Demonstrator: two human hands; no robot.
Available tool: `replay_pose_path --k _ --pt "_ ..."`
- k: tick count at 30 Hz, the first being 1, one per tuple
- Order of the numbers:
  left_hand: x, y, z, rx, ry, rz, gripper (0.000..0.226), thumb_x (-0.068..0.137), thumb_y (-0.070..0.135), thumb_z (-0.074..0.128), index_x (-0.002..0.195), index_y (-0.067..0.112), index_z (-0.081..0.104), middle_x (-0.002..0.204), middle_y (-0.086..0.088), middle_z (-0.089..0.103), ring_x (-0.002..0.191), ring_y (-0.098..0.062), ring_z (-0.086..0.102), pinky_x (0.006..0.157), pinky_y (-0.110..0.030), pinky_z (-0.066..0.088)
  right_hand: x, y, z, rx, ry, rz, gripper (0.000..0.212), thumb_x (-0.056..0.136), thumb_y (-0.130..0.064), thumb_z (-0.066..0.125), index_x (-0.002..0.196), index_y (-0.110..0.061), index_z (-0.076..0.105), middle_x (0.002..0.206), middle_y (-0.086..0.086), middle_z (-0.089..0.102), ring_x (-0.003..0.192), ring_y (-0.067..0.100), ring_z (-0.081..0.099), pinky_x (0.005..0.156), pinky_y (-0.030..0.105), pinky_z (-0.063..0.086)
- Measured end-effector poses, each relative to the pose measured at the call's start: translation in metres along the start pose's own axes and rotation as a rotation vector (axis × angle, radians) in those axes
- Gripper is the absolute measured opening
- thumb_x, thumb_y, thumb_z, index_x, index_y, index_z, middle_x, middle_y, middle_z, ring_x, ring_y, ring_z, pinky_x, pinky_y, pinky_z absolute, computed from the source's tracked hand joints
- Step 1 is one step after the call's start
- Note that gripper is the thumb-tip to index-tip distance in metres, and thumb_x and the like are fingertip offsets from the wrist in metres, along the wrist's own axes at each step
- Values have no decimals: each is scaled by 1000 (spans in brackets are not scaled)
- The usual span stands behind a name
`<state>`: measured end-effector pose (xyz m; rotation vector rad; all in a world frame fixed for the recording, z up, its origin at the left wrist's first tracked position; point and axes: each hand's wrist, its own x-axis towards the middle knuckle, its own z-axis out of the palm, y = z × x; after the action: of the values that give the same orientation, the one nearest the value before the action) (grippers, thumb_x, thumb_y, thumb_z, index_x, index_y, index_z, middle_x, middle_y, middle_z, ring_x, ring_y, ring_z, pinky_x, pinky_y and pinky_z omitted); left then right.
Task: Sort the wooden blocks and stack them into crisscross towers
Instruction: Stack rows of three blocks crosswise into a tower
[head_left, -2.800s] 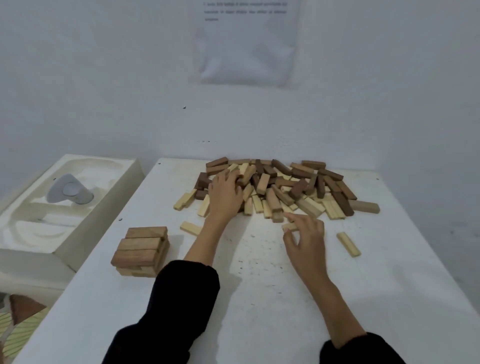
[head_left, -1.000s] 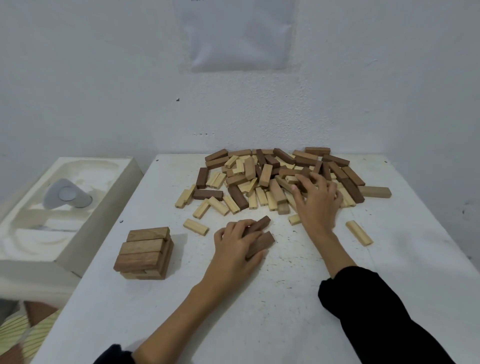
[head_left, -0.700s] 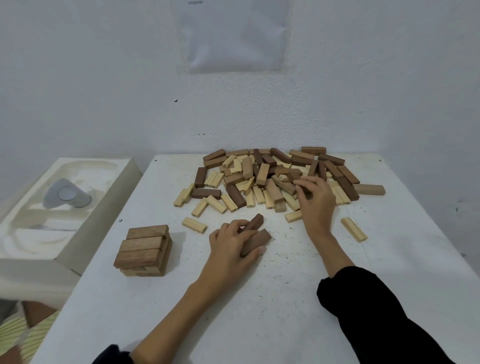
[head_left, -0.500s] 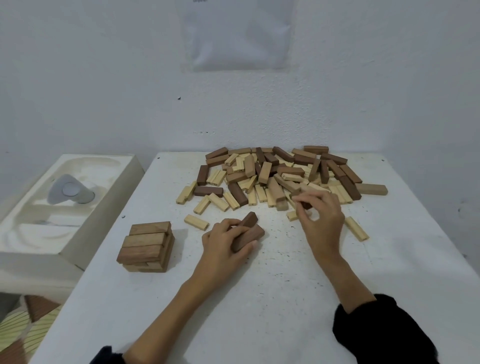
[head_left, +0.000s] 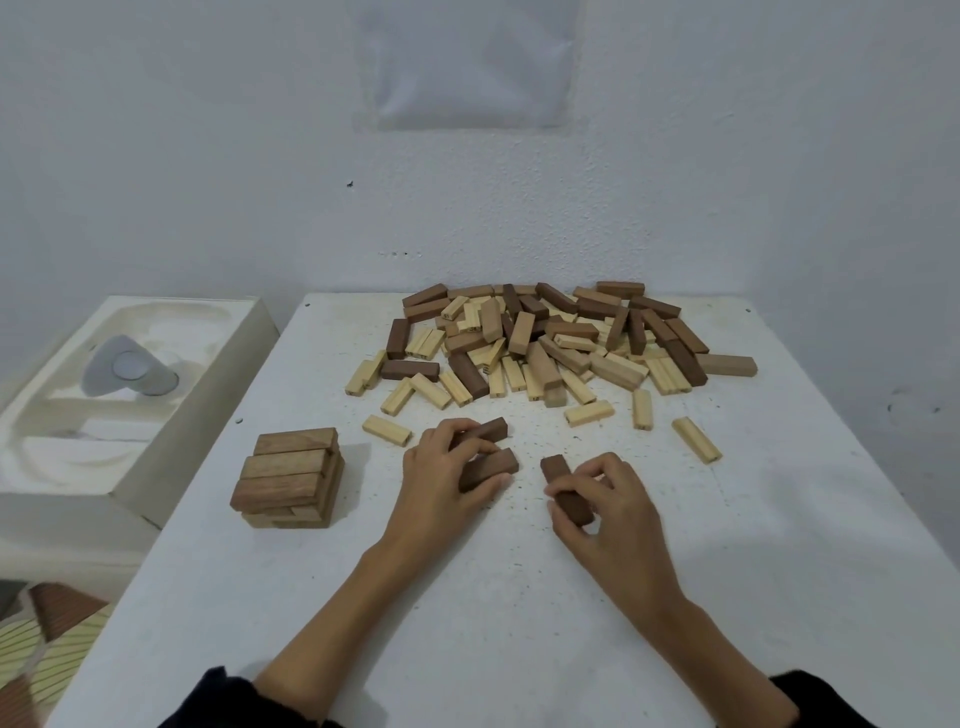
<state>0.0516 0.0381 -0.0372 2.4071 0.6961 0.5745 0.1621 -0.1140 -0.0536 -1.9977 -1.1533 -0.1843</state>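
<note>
A loose pile of wooden blocks (head_left: 550, 338) in pale, mid-brown and dark brown lies at the far side of the white table (head_left: 779, 519). A short crisscross tower of mid-brown blocks (head_left: 288, 478) stands at the left. My left hand (head_left: 441, 478) grips two dark brown blocks (head_left: 491, 465) lying side by side on the table. My right hand (head_left: 602, 499) holds a third dark brown block (head_left: 563, 486) just to the right of them, low over the table.
A few pale blocks (head_left: 696, 439) lie scattered in front of the pile. A white moulded foam tray (head_left: 119, 395) sits off the table's left edge. The wall rises right behind the pile, with a paper sheet (head_left: 467, 67) on it.
My right hand has drawn a dark block out of the pile and brought it back toward my left hand. My left hand has stayed on its two dark blocks.
</note>
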Motion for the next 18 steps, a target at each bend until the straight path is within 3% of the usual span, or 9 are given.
replay_pose_path --k 4,6,8,12,15,18 --pt "0 0 -4 -55 -52 2 28 89 41 59 112 26 67 120 14 41 110 -4 40 94 -19 35 4 4 -1 52 -25 46 15 75 -14 77 89 -17 72 88 -2 52 74 11 54 63 13 45" --pt "0 1 -7 -119 -70 -11 26 91 39 56 111 26 68 117 12 43 106 -3 44 86 -10 35 7 8 -3 47 -25 31 14 75 -15 77 88 -18 72 86 -5 51 76 10 52 63 12 41" --pt "2 0 -11 -180 -55 -16 24 92 35 56 109 26 69 109 8 50 95 -1 49 77 -9 39 11 10 -6 28 -27 20 13 75 -25 76 87 -21 72 88 -9 48 84 10 46 67 11 35" --pt "5 -9 -17 -107 -38 10 16 93 30 57 103 29 69 88 8 57 79 -4 53 67 -17 41 12 12 -8 0 -97 12 37 67 -56 66 93 -30 69 104 -11 44 97 6 35 78 14 31" --pt "5 -15 -20 -72 -50 0 13 88 37 62 100 33 66 90 13 54 82 -2 52 66 -16 36 12 10 -9 -6 -179 17 56 64 -68 57 104 -31 65 111 -13 40 99 10 40 80 16 30" --pt "7 -20 -27 -155 -234 -6 58 67 60 73 117 41 52 113 23 48 93 2 51 69 -12 37 15 11 -12 10 -312 56 78 56 -77 52 121 -34 57 119 -16 32 104 10 38 88 26 33"
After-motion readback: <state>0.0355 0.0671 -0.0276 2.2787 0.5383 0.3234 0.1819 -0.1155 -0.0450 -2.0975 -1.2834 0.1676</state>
